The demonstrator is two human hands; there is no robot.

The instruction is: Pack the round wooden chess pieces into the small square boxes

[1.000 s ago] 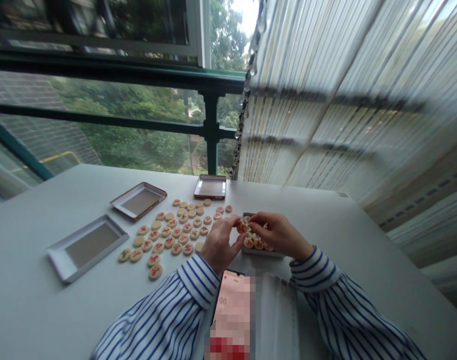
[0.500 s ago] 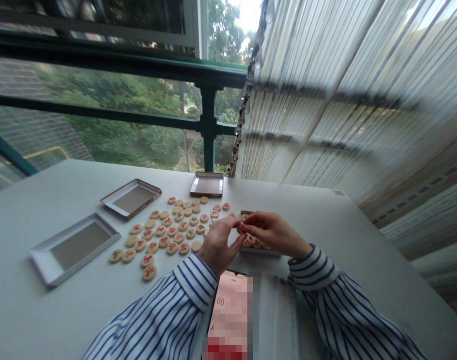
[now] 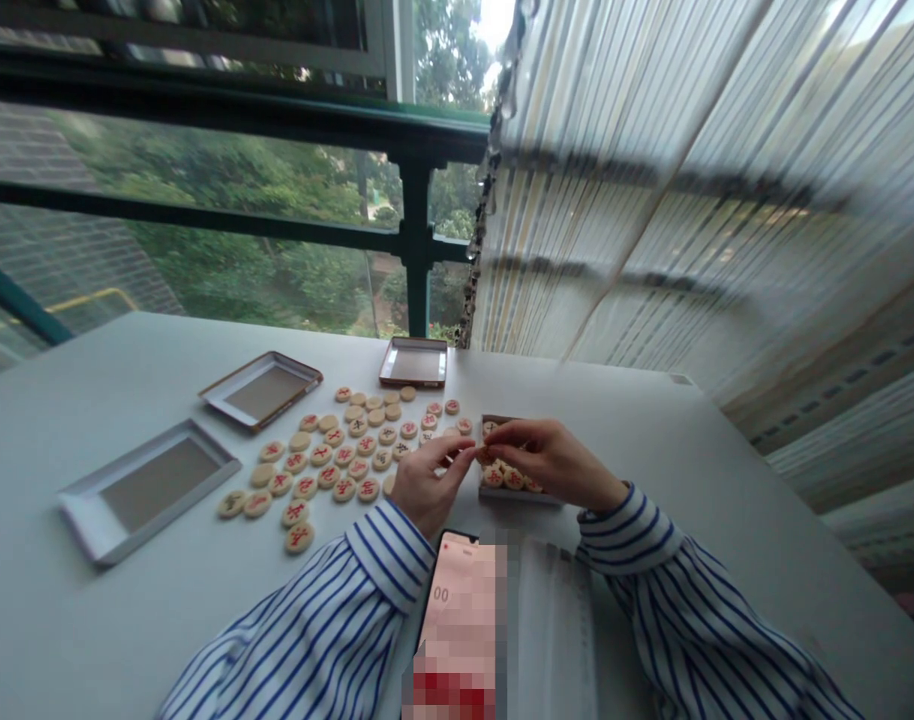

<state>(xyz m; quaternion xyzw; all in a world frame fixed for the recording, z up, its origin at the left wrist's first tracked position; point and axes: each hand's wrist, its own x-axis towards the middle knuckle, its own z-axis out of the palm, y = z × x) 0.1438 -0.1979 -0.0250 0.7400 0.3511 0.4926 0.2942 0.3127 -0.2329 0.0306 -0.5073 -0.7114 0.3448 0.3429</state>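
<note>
Several round wooden chess pieces point(image 3: 329, 455) with red and dark characters lie scattered on the white table point(image 3: 74, 620). A small box point(image 3: 513, 492) at the centre holds several more pieces. My right hand point(image 3: 551, 460) hovers over that box, fingers pinched on a piece at its left edge. My left hand point(image 3: 427, 480) rests just left of the box, its thumb and fingers curled toward the same spot, fingertips almost touching the right hand. Whether the left fingers grip the piece is unclear. Both arms wear blue-striped sleeves.
Three shallow box trays lie on the table: a white one point(image 3: 146, 485) at left, a brown-rimmed one point(image 3: 262, 388) behind it, a small one point(image 3: 414, 362) at the back. A phone point(image 3: 457, 620) sits near my chest. Window railing and striped blinds point(image 3: 689, 200) stand behind.
My left hand has drawn slightly away from the box and lowered, fingers loosening. The right hand stays over the box with its pinch. The camera view has shifted a little.
</note>
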